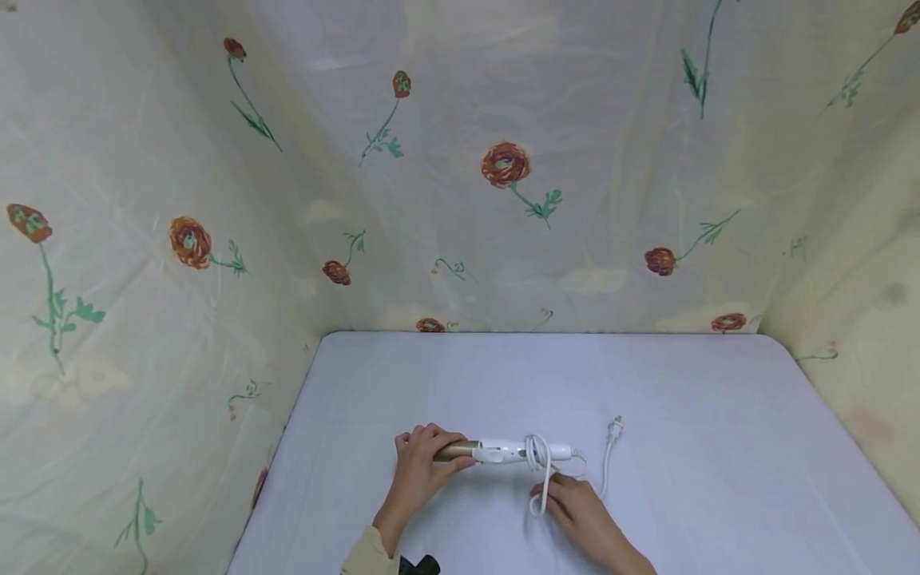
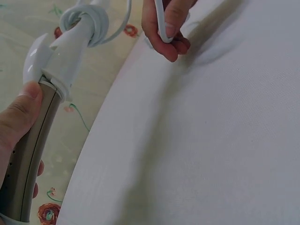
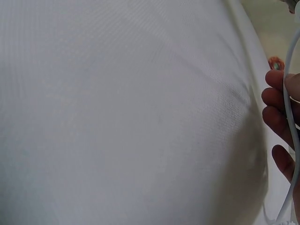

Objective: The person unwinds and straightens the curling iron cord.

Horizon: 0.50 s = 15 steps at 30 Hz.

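Nearest thing in the head view is a beige sleeve poking up from the bottom edge, with a bit of something black right beside it. The left hand comes out of that and it's wrapped around the brown barrel of a hair iron, thumb on one side, fingers round the other. The iron's held over the surface, white handle pointing right. The right hand has the cord pinched between thumb and fingers, just nearer than the handle. Same cord's looped a few times round that handle, and its plug sits a bit beyond the right hand. Past all that it's pale fabric with orange-red flowers.
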### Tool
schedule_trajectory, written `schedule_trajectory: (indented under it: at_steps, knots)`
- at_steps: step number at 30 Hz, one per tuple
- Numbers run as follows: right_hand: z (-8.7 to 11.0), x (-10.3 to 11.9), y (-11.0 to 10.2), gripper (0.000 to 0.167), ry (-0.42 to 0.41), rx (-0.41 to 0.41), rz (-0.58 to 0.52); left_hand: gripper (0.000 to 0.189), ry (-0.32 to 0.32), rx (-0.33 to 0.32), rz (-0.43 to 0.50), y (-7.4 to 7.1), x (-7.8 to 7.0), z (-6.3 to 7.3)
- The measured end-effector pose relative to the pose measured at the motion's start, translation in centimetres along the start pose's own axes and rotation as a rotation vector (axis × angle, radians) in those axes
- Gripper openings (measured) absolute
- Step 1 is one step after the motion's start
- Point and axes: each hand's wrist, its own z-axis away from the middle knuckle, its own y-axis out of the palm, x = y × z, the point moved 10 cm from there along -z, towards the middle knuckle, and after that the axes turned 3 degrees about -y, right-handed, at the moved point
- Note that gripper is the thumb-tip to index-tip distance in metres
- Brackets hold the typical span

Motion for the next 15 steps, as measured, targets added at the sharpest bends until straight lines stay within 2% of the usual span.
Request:
schedule_trajectory:
  at_steps: [4, 11, 15]
  knots:
    - [0.0, 0.3, -0.2, 0.009, 0.004, -0.004, 0.007, 0.037, 0.006, -0.010, -0.006, 0.1, 0.0, 0.0]
    - [0.8, -0.1, 0.6, 0.008, 0.096, 0.062, -0.023, 0.037, -0.017, 0.007, -0.011, 0.3, 0.3, 0.1]
    - [1.0, 0.1, 0.5, 0.009, 0.101, 0.043, -0.050, 0.037, -0.006, 0.005, -0.016, 0.4, 0.2, 0.2]
